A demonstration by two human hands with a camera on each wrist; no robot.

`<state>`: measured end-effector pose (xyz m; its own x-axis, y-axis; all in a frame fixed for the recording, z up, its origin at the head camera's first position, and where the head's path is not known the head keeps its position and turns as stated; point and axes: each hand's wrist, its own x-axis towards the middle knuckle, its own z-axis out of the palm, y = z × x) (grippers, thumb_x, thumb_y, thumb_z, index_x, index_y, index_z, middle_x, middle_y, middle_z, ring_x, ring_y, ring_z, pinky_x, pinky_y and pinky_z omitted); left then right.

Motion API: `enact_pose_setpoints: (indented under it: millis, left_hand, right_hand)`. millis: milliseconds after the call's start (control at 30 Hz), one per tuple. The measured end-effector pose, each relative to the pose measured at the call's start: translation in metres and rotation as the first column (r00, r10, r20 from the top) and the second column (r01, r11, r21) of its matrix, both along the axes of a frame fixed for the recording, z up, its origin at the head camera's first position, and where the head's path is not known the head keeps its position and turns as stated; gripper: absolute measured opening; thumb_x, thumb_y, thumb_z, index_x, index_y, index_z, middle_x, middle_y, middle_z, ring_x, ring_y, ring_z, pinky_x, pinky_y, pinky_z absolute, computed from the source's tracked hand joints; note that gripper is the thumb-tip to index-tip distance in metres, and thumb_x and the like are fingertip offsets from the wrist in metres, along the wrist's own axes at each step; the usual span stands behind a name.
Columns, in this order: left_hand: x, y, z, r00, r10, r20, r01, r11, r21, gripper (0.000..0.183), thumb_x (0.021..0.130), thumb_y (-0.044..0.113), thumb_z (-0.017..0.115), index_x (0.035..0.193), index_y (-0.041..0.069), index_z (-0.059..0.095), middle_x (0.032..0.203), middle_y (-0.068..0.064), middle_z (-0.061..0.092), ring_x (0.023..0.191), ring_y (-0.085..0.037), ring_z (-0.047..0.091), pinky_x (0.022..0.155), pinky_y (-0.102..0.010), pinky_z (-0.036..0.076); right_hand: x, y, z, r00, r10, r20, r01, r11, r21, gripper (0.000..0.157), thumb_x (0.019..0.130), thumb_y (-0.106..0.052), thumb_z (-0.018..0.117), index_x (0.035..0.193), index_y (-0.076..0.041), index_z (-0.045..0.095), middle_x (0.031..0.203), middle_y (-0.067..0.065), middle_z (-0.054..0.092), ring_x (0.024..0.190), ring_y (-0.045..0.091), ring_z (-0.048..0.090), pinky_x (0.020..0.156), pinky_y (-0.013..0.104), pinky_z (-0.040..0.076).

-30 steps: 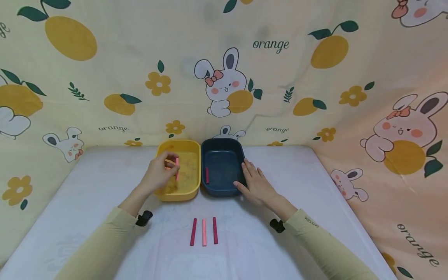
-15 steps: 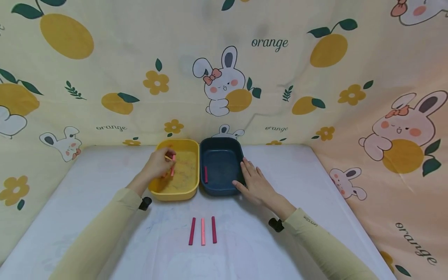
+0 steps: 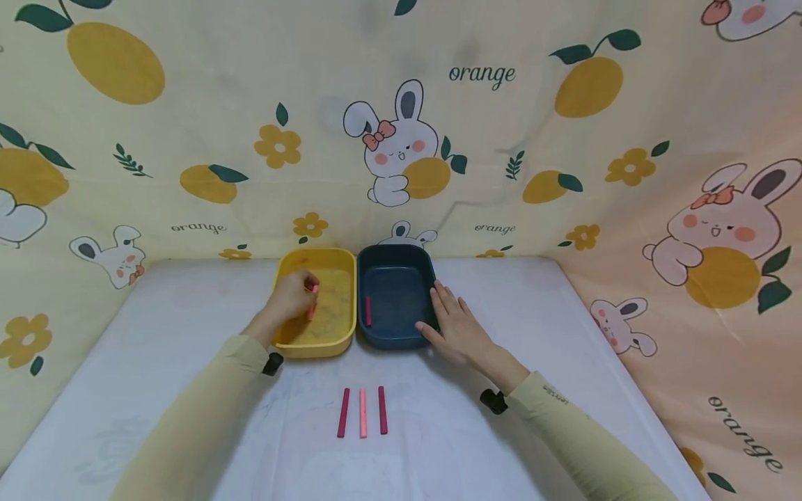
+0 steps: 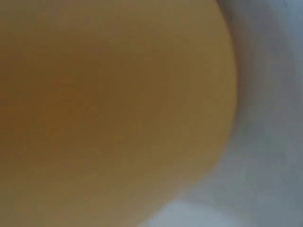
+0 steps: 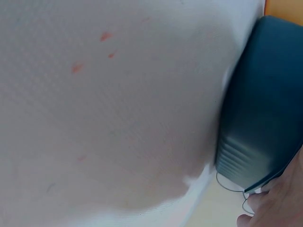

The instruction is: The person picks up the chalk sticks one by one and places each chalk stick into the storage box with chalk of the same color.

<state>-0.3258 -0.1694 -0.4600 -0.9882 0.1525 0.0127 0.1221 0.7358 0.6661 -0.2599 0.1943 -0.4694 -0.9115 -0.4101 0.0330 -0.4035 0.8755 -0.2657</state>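
Pink stick (image 3: pixel 310 313) seems light, stiff, brittle, best taken mid-length; my left hand (image 3: pixel 291 296) pinches it, my right hand (image 3: pixel 460 330) rests straight-fingered against the blue box (image 3: pixel 391 343).

One tub (image 3: pixel 316 352) is yellow, the other tub (image 3: pixel 395 344) navy (backdrop (image 3: pixel 301 76) bunny-printed).

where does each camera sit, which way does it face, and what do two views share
Head: worn on the head, facing forward and down; shows sleeves, the left hand pinching a pink stick over the yellow box, and the right hand against the blue box.
Left wrist: close on a blurred yellow surface, probably that box; no hand visible.
Right wrist: faces the white tabletop and the blue box's side; part of the right hand at lower right.
Shared: head and right wrist both show the blue box.
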Motion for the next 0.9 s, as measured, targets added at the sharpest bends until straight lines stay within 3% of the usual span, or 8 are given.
enact_pose_setpoints:
  millis: [267, 433, 900]
  left_hand:
    - [0.000, 0.006, -0.008, 0.998, 0.041, -0.040, -0.043, 0.998, -0.043, 0.025, 0.096, 0.002, 0.060, 0.117, -0.010, 0.067, 0.103, -0.022, 0.070, 0.094, -0.033, 0.065, 0.092, -0.046, 0.053]
    - [0.000, 0.006, -0.010, 0.998, 0.052, -0.027, -0.053, 0.998, -0.031, 0.024, 0.096, 0.001, 0.062, 0.117, -0.010, 0.067, 0.102, -0.021, 0.069, 0.089, -0.032, 0.065, 0.088, -0.043, 0.054]
    - [-0.001, 0.009, -0.012, 0.994, 0.095, -0.062, -0.100, 0.992, -0.080, 0.026, 0.091, -0.009, 0.056, 0.114, -0.007, 0.068, 0.108, -0.021, 0.066, 0.100, -0.035, 0.060, 0.096, -0.047, 0.051]
  right_hand:
    - [0.000, -0.001, 0.001, 1.000, 0.000, -0.007, 0.000, 1.000, 0.012, 0.086, 0.108, -0.057, 0.040, 0.164, 0.002, 0.013, 0.174, 0.015, 0.002, 0.160, 0.033, 0.008, 0.127, 0.055, 0.011]
    - [-0.001, 0.000, 0.000, 1.000, 0.003, -0.008, -0.003, 1.000, 0.008, 0.085, 0.108, -0.057, 0.039, 0.164, 0.002, 0.012, 0.174, 0.015, 0.003, 0.160, 0.034, 0.009, 0.126, 0.055, 0.012]
    - [0.000, 0.000, 0.000, 1.000, 0.005, -0.014, -0.005, 1.000, 0.010, 0.084, 0.108, -0.056, 0.039, 0.163, 0.003, 0.014, 0.174, 0.016, 0.005, 0.159, 0.036, 0.012, 0.126, 0.055, 0.013]
